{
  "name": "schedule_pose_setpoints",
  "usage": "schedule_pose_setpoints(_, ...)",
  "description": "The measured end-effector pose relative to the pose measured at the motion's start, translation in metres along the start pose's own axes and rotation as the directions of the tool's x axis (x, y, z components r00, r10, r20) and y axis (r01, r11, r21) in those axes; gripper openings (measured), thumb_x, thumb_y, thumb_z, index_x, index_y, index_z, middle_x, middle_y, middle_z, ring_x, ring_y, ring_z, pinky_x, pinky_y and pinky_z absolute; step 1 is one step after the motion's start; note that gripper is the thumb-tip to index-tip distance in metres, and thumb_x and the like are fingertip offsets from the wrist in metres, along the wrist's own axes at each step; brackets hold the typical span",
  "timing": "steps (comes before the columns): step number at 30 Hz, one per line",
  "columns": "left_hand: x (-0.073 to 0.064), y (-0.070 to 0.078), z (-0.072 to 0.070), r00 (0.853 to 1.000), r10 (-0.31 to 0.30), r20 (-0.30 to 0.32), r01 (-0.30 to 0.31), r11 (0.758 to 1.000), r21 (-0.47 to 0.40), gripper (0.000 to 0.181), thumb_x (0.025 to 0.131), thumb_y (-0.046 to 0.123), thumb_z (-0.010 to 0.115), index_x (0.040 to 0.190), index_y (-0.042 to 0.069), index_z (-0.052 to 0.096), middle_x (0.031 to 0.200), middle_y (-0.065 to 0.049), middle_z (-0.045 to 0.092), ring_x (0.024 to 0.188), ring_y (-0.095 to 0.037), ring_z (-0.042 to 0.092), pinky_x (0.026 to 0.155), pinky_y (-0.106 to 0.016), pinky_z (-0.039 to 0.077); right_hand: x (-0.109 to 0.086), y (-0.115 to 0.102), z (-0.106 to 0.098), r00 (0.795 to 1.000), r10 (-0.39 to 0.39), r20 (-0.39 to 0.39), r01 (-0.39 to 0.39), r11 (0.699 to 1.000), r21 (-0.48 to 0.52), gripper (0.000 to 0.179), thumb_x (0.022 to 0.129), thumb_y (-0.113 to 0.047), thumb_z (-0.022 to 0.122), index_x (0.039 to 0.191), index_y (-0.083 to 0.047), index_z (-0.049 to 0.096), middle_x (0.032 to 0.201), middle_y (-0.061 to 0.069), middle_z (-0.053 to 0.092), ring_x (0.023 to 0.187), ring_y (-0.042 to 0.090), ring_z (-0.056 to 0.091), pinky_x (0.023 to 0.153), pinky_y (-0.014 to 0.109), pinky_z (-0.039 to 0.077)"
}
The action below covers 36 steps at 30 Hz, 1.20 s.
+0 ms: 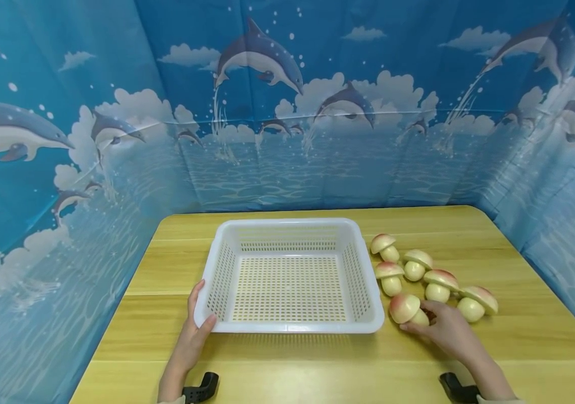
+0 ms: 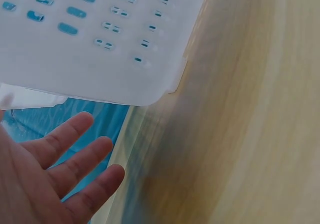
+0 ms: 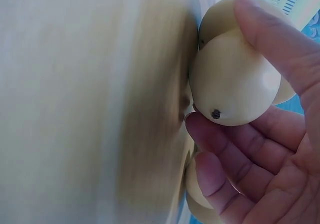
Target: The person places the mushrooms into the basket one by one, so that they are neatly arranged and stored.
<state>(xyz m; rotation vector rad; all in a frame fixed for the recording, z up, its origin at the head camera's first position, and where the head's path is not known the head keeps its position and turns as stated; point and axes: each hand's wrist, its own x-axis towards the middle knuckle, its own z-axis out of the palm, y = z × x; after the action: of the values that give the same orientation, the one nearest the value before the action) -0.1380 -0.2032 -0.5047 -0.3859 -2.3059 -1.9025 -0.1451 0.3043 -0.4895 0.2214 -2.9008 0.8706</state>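
Observation:
A white perforated plastic basket [image 1: 287,327] stands mid-table with a bare inside. My left hand [image 1: 192,331] holds its near left corner, thumb over the rim and a finger along the left side. Three straight, spread fingers [image 2: 80,166] show beside the corner in the left wrist view. My right hand [image 1: 446,328] grips a toy mushroom [image 1: 405,308] with a pinkish cap, right of the basket. In the right wrist view, thumb and fingers lie around its pale round stem [image 3: 235,78], which has a small dark mark at its end.
Several more toy mushrooms, among them one by the basket [image 1: 390,286] and one at the far right [image 1: 470,308], lie on the yellow wooden table [image 1: 166,280]. Behind and at the sides hangs a blue dolphin-print curtain [image 1: 287,163].

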Motion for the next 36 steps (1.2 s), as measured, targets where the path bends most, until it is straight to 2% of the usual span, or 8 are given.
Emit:
schedule_pose_setpoints(6, -0.0005, -0.0001, -0.0005, 1.000, -0.014, -0.001, 0.014, 1.000, -0.004, 0.071, 0.092, 0.009, 0.043, 0.151, 0.026, 0.008, 0.152, -0.016, 0.021, 0.129, -0.040, 0.033, 0.094, -0.044, 0.036, 0.0015, 0.0018, 0.0008, 1.000, 0.004, 0.000, -0.004, 1.000, -0.015, 0.042, 0.070, -0.048, 0.079, 0.082, -0.013, 0.062, 0.065, -0.006, 0.050, 0.059, 0.010, 0.041, 0.053, 0.027, 0.034)
schedule_pose_setpoints(11, -0.0006, -0.0010, -0.0002, 1.000, 0.004, 0.002, -0.004, 1.000, -0.020, 0.071, 0.092, 0.009, 0.043, 0.151, 0.025, 0.007, 0.153, -0.017, 0.020, 0.130, -0.042, 0.031, 0.094, -0.056, 0.032, 0.0021, 0.0029, 0.0017, 1.000, 0.004, 0.008, -0.004, 1.000, -0.017, 0.040, 0.072, -0.048, 0.078, 0.079, -0.014, 0.059, 0.064, -0.006, 0.049, 0.059, 0.011, 0.042, 0.054, 0.028, 0.035)
schedule_pose_setpoints(15, -0.0010, -0.0014, -0.0001, 1.000, 0.011, 0.001, -0.011, 1.000, -0.021, 0.070, 0.092, 0.009, 0.042, 0.152, 0.025, 0.007, 0.153, -0.018, 0.020, 0.130, -0.043, 0.031, 0.093, -0.059, 0.031, 0.0018, 0.0027, 0.0025, 1.000, 0.008, 0.010, -0.008, 1.000, -0.011, 0.040, 0.073, -0.047, 0.077, 0.074, -0.015, 0.053, 0.063, -0.005, 0.047, 0.058, 0.011, 0.041, 0.053, 0.028, 0.034)
schedule_pose_setpoints(17, -0.0012, -0.0014, -0.0002, 1.000, 0.009, 0.002, -0.009, 1.000, -0.018, 0.071, 0.092, 0.008, 0.042, 0.152, 0.024, 0.007, 0.152, -0.017, 0.020, 0.130, -0.043, 0.031, 0.094, -0.057, 0.033, 0.0015, 0.0025, 0.0033, 1.000, 0.016, 0.010, -0.016, 1.000, -0.008, 0.040, 0.074, -0.048, 0.077, 0.075, -0.015, 0.053, 0.063, -0.005, 0.047, 0.058, 0.011, 0.041, 0.053, 0.028, 0.034)
schedule_pose_setpoints(23, -0.0007, -0.0010, -0.0012, 1.000, -0.001, 0.009, 0.001, 1.000, -0.003, 0.070, 0.094, 0.007, 0.041, 0.152, 0.024, 0.006, 0.152, -0.016, 0.021, 0.130, -0.041, 0.032, 0.094, -0.036, 0.037, 0.0007, 0.0018, 0.0054, 0.999, 0.033, 0.008, -0.033, 0.999, 0.006, 0.040, 0.076, -0.048, 0.075, 0.076, -0.014, 0.054, 0.062, -0.004, 0.044, 0.057, 0.011, 0.039, 0.052, 0.027, 0.031)
schedule_pose_setpoints(25, -0.0006, -0.0009, -0.0012, 1.000, 0.002, 0.012, -0.002, 1.000, -0.009, 0.070, 0.094, 0.006, 0.041, 0.152, 0.024, 0.006, 0.153, -0.017, 0.021, 0.130, -0.041, 0.031, 0.094, -0.039, 0.036, 0.0006, 0.0018, 0.0059, 0.999, 0.032, 0.006, -0.032, 0.999, 0.010, 0.040, 0.076, -0.047, 0.075, 0.076, -0.014, 0.054, 0.061, -0.003, 0.043, 0.056, 0.011, 0.038, 0.052, 0.027, 0.031)
schedule_pose_setpoints(30, -0.0002, -0.0010, -0.0006, 0.999, 0.018, 0.028, -0.017, 0.999, -0.040, 0.070, 0.094, 0.005, 0.039, 0.152, 0.024, 0.005, 0.153, -0.017, 0.019, 0.131, -0.043, 0.029, 0.095, -0.057, 0.031, 0.0000, 0.0024, 0.0069, 0.999, 0.033, -0.001, -0.033, 0.999, 0.011, 0.040, 0.077, -0.047, 0.075, 0.075, -0.014, 0.053, 0.061, -0.003, 0.042, 0.055, 0.010, 0.036, 0.051, 0.026, 0.029)
schedule_pose_setpoints(36, 0.0004, -0.0010, 0.0000, 0.999, 0.027, 0.047, -0.024, 0.996, -0.080, 0.070, 0.094, 0.005, 0.038, 0.151, 0.025, 0.003, 0.154, -0.016, 0.016, 0.132, -0.044, 0.026, 0.095, -0.062, 0.028, -0.0006, 0.0016, 0.0061, 0.999, 0.040, 0.002, -0.040, 0.999, 0.009, 0.040, 0.077, -0.047, 0.074, 0.075, -0.014, 0.052, 0.061, -0.003, 0.040, 0.055, 0.010, 0.033, 0.052, 0.026, 0.028)
